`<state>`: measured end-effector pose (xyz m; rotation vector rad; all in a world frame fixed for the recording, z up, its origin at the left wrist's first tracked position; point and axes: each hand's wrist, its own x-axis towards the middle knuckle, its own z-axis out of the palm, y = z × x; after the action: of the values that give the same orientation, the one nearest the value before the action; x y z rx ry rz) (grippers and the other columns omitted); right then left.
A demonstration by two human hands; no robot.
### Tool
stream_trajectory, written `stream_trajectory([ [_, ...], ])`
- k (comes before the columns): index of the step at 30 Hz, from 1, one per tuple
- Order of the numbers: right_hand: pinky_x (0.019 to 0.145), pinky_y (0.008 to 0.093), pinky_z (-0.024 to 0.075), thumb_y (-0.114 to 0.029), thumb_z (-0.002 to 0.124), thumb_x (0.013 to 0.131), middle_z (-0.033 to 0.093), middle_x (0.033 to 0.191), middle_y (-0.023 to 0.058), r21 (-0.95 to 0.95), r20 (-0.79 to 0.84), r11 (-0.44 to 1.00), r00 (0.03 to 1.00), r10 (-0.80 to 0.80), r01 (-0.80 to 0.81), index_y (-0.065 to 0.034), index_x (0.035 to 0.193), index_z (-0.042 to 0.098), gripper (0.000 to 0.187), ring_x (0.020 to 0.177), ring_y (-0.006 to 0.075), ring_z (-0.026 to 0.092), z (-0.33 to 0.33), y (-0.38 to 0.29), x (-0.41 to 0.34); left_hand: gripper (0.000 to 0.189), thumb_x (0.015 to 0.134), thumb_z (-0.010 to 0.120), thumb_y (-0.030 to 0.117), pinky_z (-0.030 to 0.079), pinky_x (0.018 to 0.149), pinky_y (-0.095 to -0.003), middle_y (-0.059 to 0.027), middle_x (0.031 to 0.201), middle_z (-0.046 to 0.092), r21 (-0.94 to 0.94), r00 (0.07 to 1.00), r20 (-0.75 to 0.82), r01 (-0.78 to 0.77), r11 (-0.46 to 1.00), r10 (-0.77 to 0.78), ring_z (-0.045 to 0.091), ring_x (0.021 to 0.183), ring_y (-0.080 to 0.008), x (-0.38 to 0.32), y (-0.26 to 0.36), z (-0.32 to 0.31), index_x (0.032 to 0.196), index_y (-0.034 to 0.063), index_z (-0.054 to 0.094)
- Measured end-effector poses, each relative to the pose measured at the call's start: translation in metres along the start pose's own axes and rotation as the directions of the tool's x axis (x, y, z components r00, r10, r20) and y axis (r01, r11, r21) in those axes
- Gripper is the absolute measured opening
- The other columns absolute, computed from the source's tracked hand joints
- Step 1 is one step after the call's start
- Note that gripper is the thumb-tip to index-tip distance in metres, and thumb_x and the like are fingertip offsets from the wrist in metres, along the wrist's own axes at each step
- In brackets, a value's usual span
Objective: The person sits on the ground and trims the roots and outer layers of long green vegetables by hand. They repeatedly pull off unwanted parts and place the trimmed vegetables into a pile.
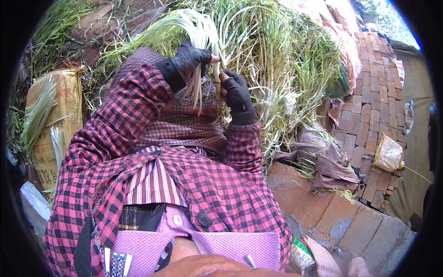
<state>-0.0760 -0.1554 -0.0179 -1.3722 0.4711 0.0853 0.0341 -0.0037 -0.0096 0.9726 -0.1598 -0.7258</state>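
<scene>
My left hand (193, 60), in a black glove that leaves the fingertips bare, grips a bundle of pale green leafy stalks (199, 29). The leaves arch over to the left above it, and the whitish ends hang below it. Just right of it, my right hand (235, 90), in a black glove with bare fingertips, pinches the lower part of a separate thin plant (223, 55). That plant's leaves fan upward. Some of the fingers are hidden behind the stalks. Both hands are above my lap, which a checked cloth (193, 133) covers.
A large heap of green and dry stalks (283, 59) lies ahead and to the right. At left, pale leaf bundles (39, 114) rest on a yellow woven sack (65, 100). Crumpled brown cloth (334, 166), brick paving (373, 83) and a small pale bag (388, 153) are at right.
</scene>
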Motion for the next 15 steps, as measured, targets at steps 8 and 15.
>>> stream_trajectory([
  [8, 0.044, 0.0183, 0.0275, -0.019, 0.06, 0.083, 0.047, 0.06, -0.0076, -0.054, -0.202, 0.984, 0.964, -0.175, 0.167, -0.007, 0.075, 0.059, 0.014, 0.05, 0.0019, 0.038, 0.011, -0.013, -0.011, 0.04, 0.065, 0.067, 0.0, 0.047, 0.064, -0.0264, -0.006, 0.084, 0.059, -0.042, 0.996, -0.047, -0.075, 0.996, 0.073, 0.058, 0.073, -0.0162, 0.0, -0.003, 0.003, 0.103, 0.0023, 0.052],
  [15, 0.049, 0.0202, 0.0306, -0.009, 0.06, 0.083, 0.044, 0.065, -0.0075, -0.094, -0.146, 0.921, 0.91, -0.388, 0.378, -0.0057, 0.07, 0.05, 0.017, 0.058, 0.0026, 0.036, 0.014, 0.007, 0.011, 0.038, 0.064, 0.07, 0.001, 0.045, 0.058, -0.0262, -0.0027, 0.08, 0.058, 0.09, 0.997, -0.012, -0.081, 0.993, 0.082, 0.055, 0.066, -0.0133, -0.015, 0.011, 0.018, 0.1, 0.0043, 0.056],
])
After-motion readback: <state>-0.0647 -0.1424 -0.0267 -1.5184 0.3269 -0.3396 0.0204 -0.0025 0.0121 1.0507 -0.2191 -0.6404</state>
